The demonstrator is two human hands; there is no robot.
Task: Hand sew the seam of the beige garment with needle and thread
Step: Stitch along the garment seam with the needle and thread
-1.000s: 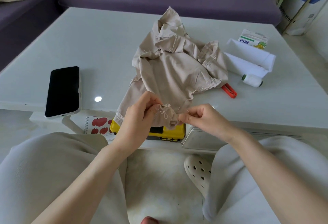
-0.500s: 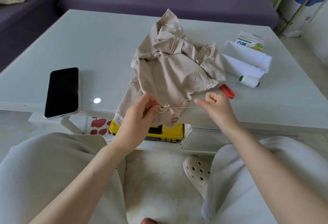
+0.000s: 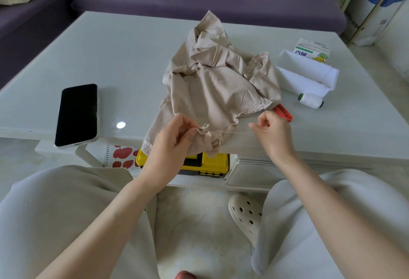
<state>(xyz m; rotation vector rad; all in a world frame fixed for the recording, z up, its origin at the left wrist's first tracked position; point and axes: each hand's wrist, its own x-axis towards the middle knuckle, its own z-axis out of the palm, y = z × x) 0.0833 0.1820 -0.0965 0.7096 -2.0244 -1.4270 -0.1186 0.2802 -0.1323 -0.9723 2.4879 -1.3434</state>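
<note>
Seam-stitching at the pull-through stage, head view. Glossy white table (image 3: 110,57) carrying crumpled beige garment (image 3: 217,88), with its near edge spilling over the table's front rim toward the lap; black smartphone (image 3: 77,115) lying face-up well to the left. Bunched, frayed seam end of the garment pinched between thumb and fingertips of left hand (image 3: 170,143), just off the table edge; well apart to the right, right hand (image 3: 274,132) curled into a fist around the far end of fine pale thread (image 3: 234,132), drawn nearly level from the seam. Small white thread spool (image 3: 311,100) and orange-red snips (image 3: 284,112) lying beyond the right fist, the snips just beside the garment's hem. Thin dark sliver above the right fist, probably needle (image 3: 265,113), too small to confirm. Judged best practice for this pull: draw steadily along the seam line until slack is gone, stop short of puckering the cloth, keep the left pinch close beside the thread's exit point, and watch for loops snagging on the frayed ends. Against the frame one second earlier: right hand gone from touching the seam to well clear of it, with thread now exposed between the hands; left pinch unchanged; little further travel over the last half second.
</note>
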